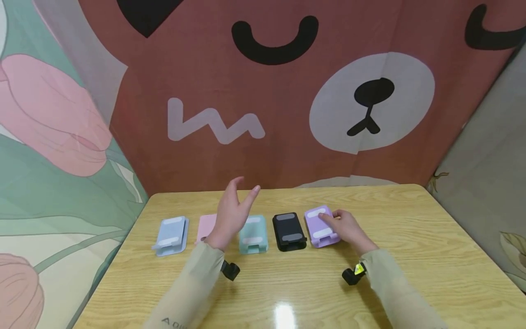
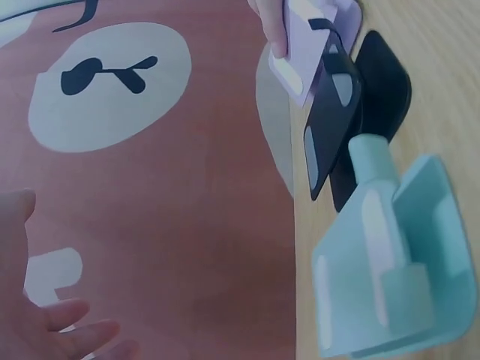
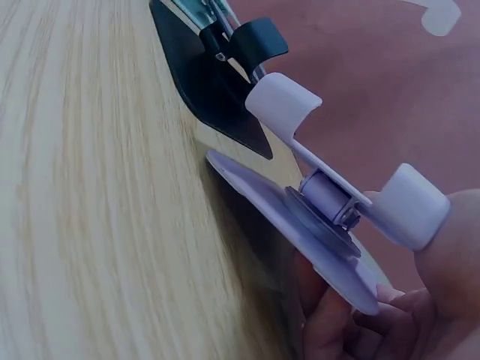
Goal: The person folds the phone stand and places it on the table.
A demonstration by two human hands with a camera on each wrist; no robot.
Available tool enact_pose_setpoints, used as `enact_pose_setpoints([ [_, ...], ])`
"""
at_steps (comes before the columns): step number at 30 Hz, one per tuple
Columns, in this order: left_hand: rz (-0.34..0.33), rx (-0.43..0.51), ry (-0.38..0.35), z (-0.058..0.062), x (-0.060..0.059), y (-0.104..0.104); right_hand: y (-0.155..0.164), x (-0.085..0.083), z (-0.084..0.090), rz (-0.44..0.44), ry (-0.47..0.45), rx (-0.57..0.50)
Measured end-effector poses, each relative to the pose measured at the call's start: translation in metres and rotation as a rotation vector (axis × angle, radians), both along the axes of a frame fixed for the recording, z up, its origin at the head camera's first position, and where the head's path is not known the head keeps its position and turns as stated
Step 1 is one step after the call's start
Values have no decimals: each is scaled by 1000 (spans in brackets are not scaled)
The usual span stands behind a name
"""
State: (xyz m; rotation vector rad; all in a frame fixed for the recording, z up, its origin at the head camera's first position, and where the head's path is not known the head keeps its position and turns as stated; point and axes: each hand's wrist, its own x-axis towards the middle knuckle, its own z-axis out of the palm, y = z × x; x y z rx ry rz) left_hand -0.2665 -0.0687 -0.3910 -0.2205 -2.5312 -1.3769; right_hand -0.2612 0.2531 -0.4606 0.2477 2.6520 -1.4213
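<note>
Five phone stands lie in a row on the wooden table (image 1: 415,256): light blue (image 1: 170,235), pink (image 1: 205,226), mint (image 1: 253,234), black (image 1: 289,230) and purple (image 1: 320,226). My left hand (image 1: 245,189) is raised above the pink and mint stands with straight fingers and holds nothing; it hides part of the pink one. My right hand (image 1: 334,217) grips the purple stand from its right side. In the right wrist view the fingers (image 3: 337,330) curl under the purple stand's base (image 3: 300,225) and the thumb (image 3: 450,247) presses its clip end. The left wrist view shows the mint stand (image 2: 382,277), the black stand (image 2: 337,127) and my left hand (image 2: 52,322).
A red-brown cloth with a cartoon bear face (image 1: 370,100) hangs right behind the table. A floral cloth (image 1: 49,137) hangs at the left, a grey one (image 1: 489,151) at the right. Bare wood lies in front of the stands and to their right.
</note>
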Motion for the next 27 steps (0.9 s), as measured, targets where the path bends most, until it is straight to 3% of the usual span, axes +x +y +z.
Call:
enact_pose_setpoints([
  [10,-13,-107,-19,12,-5,0,2,0,8,16,-8,95],
  [20,-21,-180,16,20,-14,0,3,-6,7,67,36,306],
  [27,-19,-236,46,24,-19,3,2,-7,3,64,21,313],
])
